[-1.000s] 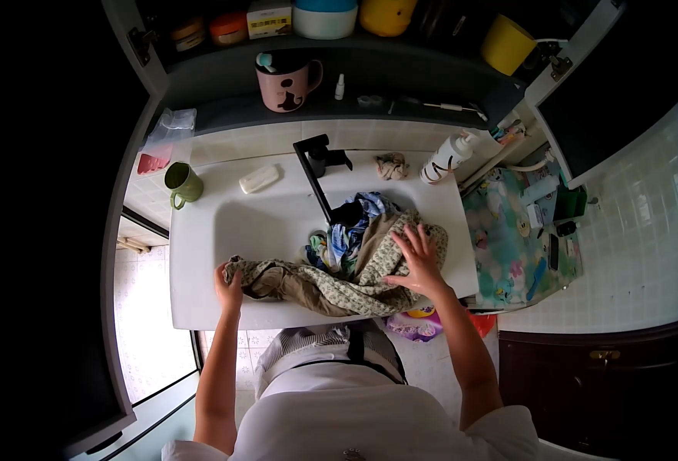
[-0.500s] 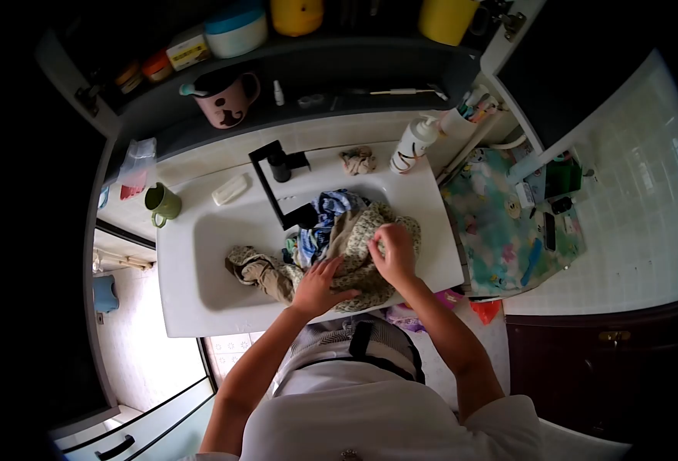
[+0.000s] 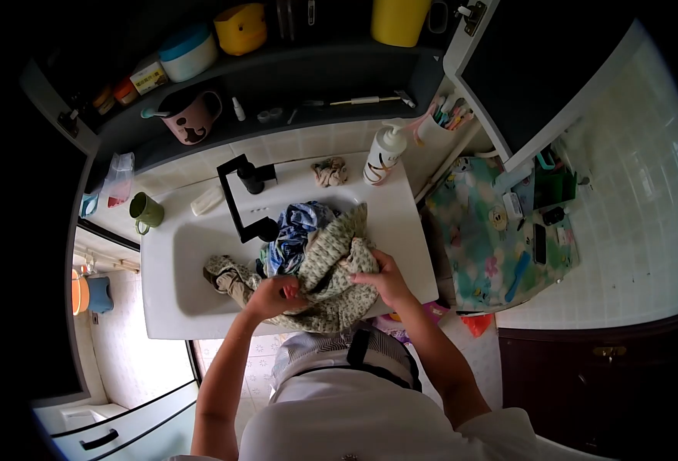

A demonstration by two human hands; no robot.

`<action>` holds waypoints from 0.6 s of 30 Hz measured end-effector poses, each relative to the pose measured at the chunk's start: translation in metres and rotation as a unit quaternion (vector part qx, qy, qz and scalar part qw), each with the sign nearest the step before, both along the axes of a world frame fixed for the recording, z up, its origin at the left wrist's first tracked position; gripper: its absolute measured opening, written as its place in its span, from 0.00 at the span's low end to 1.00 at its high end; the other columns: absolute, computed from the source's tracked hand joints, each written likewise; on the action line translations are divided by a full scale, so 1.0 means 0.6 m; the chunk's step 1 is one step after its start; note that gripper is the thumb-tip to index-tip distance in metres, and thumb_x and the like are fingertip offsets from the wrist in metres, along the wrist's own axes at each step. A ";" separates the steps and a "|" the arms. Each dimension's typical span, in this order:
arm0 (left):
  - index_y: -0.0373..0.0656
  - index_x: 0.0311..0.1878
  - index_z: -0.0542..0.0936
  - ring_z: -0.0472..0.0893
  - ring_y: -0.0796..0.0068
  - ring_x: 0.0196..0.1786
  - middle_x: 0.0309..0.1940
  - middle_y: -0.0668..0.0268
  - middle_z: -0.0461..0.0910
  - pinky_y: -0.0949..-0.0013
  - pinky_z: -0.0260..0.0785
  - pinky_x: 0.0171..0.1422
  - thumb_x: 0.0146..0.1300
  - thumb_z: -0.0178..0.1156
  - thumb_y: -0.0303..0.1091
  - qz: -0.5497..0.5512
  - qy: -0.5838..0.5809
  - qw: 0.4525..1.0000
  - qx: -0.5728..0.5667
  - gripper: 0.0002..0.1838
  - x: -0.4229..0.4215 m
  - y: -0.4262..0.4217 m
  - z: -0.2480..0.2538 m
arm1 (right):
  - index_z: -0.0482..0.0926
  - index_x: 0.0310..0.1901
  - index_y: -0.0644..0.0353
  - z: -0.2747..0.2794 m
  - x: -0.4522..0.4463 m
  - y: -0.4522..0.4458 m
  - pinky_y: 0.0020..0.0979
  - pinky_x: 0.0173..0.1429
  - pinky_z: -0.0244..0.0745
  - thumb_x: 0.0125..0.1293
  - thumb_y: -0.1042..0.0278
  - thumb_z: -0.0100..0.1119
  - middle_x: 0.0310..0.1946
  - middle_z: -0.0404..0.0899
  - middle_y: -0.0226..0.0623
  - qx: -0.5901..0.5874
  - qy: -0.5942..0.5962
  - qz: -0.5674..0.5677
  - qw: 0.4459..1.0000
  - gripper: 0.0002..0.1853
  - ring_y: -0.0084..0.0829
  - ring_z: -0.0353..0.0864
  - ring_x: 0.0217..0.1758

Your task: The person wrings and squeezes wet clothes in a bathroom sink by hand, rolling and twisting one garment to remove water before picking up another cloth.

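A pale garment with a small dark print [image 3: 331, 269] lies bunched over the front right of the white sink [image 3: 189, 273], partly on the rim. My right hand [image 3: 385, 280] pinches a raised fold of it. At the garment's left part, my left hand [image 3: 274, 298] has curled fingers, with cloth against them. Blue patterned cloth [image 3: 296, 230] is heaped behind the printed garment, beneath the tip of the black faucet [image 3: 239, 200]. A sleeve-like end with a brown lining [image 3: 227, 278] trails into the basin on the left.
Along the sink's back stand a green mug [image 3: 147, 213], a soap bar [image 3: 207, 200], a crumpled cloth [image 3: 329, 172] and a white pump bottle [image 3: 385, 155]. An open cabinet shelf [image 3: 277, 96] hangs above. To the right, a flowered cover [image 3: 477, 253] holds a phone [image 3: 539, 243] and a blue comb [image 3: 518, 276].
My right hand has lifted a fold of the printed garment and moved toward its right edge. My left hand has gone from lying flat on the cloth to curled fingers. The view has shifted.
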State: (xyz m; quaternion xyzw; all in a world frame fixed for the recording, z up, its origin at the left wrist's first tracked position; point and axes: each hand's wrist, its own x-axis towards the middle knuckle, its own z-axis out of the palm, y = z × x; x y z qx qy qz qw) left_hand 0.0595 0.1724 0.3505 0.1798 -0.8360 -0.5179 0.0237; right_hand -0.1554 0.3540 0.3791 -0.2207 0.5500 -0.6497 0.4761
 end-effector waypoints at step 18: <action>0.40 0.41 0.84 0.82 0.57 0.39 0.34 0.55 0.83 0.61 0.72 0.43 0.56 0.66 0.50 0.120 -0.155 0.978 -0.065 0.21 -0.184 0.018 -0.014 | 0.67 0.29 0.53 -0.088 -0.127 0.162 0.23 0.28 0.58 0.51 0.84 0.55 0.26 0.67 0.25 0.050 -0.197 -0.089 0.975 0.12 0.18 0.66 0.23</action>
